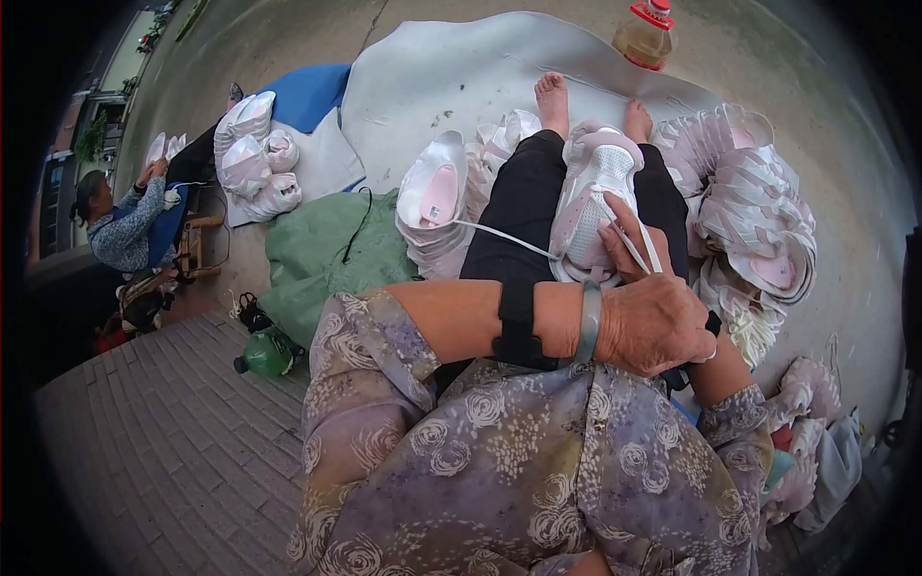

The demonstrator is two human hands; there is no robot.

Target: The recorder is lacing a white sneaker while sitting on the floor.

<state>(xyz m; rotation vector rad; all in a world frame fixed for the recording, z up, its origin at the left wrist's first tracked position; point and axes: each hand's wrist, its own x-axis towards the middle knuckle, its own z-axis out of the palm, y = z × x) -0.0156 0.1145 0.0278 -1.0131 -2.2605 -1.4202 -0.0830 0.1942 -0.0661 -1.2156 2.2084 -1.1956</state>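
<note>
A white and pale pink sneaker (588, 206) lies on my lap between my black-trousered legs, toe pointing away. My right hand (649, 246) is at its laced front, fingers bent around a white shoelace (649, 252). Crossing over it from the left, my left hand (658, 326) is closed near the right wrist; what its fingers grip is hidden. That arm wears a grey-green bangle (589, 322) and a black strap (517, 317). Another length of lace runs left from the sneaker to a stack of shoe uppers (434, 206) with pink insides.
More stacked uppers (759, 211) curve along my right. A green cloth (317, 245) and a green bottle (269, 352) lie at left. A pale sheet (442, 72) spreads under my bare feet; an oil jug (645, 36) stands beyond. Another person (130, 226) sits far left, handling white shoes.
</note>
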